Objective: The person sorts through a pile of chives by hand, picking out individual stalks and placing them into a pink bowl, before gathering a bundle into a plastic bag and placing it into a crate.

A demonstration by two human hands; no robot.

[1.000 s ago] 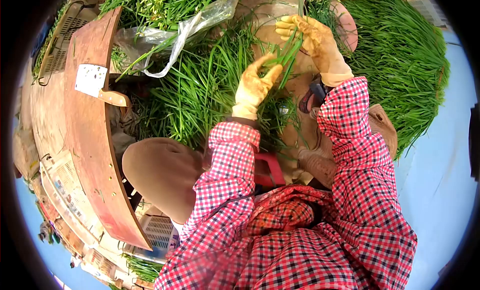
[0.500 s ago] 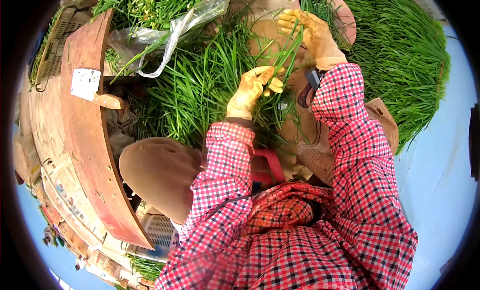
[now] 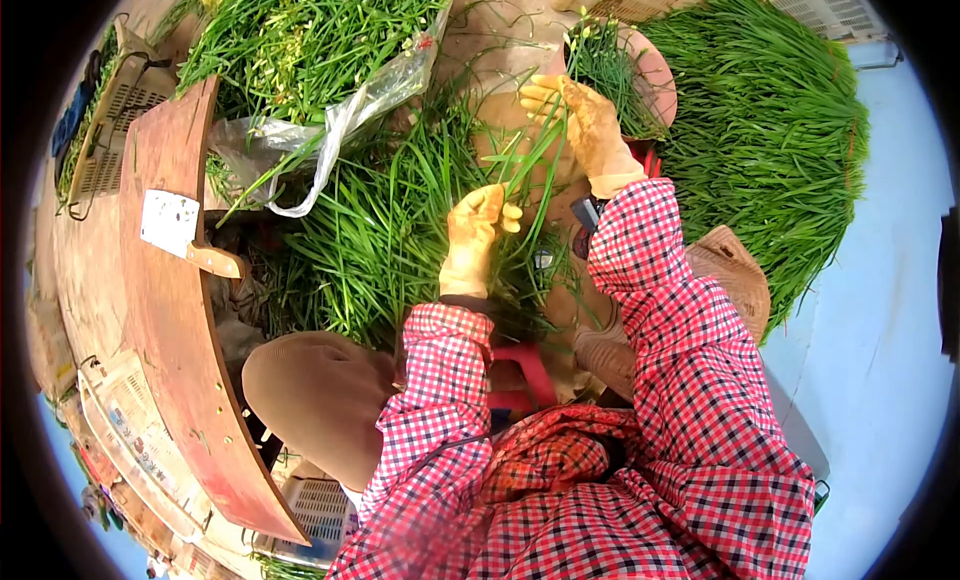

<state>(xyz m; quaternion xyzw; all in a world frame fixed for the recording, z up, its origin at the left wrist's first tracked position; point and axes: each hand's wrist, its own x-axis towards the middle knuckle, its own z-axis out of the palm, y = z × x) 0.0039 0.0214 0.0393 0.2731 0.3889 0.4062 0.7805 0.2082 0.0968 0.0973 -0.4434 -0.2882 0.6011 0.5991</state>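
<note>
Both hands wear yellowish, soiled gloves. My right hand [image 3: 592,130] grips a few long garlic chives [image 3: 548,170] at their upper end, and their blades hang down between the hands. Lower and to the left, my left hand [image 3: 474,238] is curled, its thumb and fingers closed at the side of these blades. Just what sits in its fingertips is hard to make out. A loose heap of garlic chives [image 3: 365,235] lies beneath and left of my left hand.
A cleaver [image 3: 172,222] lies on a reddish board [image 3: 165,310] at left. Behind the heap, a clear plastic bag [image 3: 345,130] holds trimmings with buds. A large stack of chives [image 3: 760,130] stands at right, beside a container of flower stalks [image 3: 607,75]. A pink-red stool [image 3: 535,375] is below.
The view has tilted, so the surroundings sit lower in the picture. Both hands have shifted a little leftward, still with chives between them; the blades hang at a different slant.
</note>
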